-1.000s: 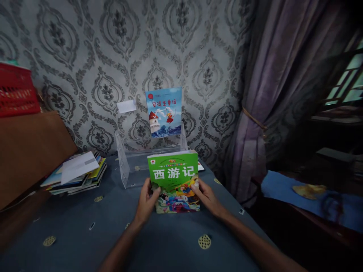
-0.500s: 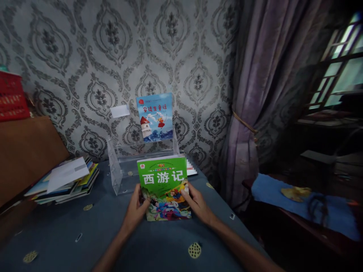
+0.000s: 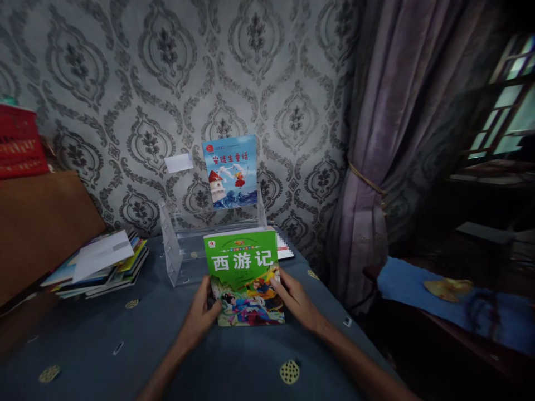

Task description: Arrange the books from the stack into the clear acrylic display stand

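Observation:
A green picture-covered book (image 3: 246,284) is held up over the table, its front cover facing me and big white characters across it. My left hand (image 3: 205,305) grips its left edge, thumb on the cover. On the right edge, my right hand (image 3: 296,295) is closed on it the same way; the fingers behind are hidden. Just beyond stands a clear tiered display rack (image 3: 172,250), partly covered by the green book. A blue storybook (image 3: 232,172) with red characters is propped upright on its upper tier, at the right.
A stack of books (image 3: 104,267) with a white sheet on top lies at the left, near a brown box (image 3: 42,223) and a red container (image 3: 20,142). A small white card (image 3: 179,162) is at the rack's upper left. A purple curtain (image 3: 355,223) hangs at the right.
The view has shifted slightly, so the surroundings sit a little further right. Both hands keep hold of the green book, which has hardly moved.

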`<state>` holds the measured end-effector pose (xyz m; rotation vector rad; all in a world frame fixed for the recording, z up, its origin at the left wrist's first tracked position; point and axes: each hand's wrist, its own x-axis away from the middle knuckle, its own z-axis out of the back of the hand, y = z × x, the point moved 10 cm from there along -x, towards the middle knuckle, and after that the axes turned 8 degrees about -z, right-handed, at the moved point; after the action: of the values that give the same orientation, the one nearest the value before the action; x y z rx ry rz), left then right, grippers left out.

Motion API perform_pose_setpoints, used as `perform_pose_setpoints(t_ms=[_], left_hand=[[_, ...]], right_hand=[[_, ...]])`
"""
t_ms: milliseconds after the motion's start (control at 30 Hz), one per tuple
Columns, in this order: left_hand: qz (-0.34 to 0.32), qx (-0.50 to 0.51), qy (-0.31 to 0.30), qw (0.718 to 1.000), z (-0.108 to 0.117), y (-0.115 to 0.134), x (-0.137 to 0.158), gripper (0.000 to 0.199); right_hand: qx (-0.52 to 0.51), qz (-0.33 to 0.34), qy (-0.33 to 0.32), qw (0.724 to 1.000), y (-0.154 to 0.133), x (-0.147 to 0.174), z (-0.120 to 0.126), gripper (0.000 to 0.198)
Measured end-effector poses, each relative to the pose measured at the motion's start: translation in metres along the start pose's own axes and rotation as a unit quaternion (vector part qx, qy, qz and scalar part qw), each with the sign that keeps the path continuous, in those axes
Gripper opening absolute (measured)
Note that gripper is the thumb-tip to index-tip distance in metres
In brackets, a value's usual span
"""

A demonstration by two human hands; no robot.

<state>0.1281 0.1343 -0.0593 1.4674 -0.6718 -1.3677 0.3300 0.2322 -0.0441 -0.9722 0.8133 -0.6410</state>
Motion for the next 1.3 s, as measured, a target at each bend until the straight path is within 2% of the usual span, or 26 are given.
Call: perform_pose_setpoints(t_ms=[167,367,600,867,1067,1300], left_hand=[[0.007,-0.014,0.012,1.0,0.003,-0.001,0.0,0.045],[0.004,-0.024,0.045,0.999,0.006,-0.007,-0.001,0.047],[-0.021,-0.042,0.061,0.997,0.011,-0.005,-0.014,0.041],[0.0,-0.025,0.077,0.997,0.01,-0.021,-0.009,0.053],[-0.031,-0.04,0.073,0.996,0.01,-0.007,-0.016,0.038],[-0.062,-0.079,0.058,0.993,0.017,0.017,-0.037,0.038]], right_hand=[[0.002,0.008,-0.003,1.0,-0.009,0.0,0.002,0.048],[-0.002,-0.003,0.015,1.0,-0.001,-0.002,0.002,0.047],[-0.007,0.005,0.024,1.0,-0.003,-0.02,0.007,0.045],[-0.01,0.004,0.018,1.0,0.005,-0.015,0.003,0.046],[-0.012,0.001,0.024,1.0,0.002,-0.017,0.008,0.044],[0.013,0.052,0.024,0.998,-0.025,-0.036,0.019,0.038]])
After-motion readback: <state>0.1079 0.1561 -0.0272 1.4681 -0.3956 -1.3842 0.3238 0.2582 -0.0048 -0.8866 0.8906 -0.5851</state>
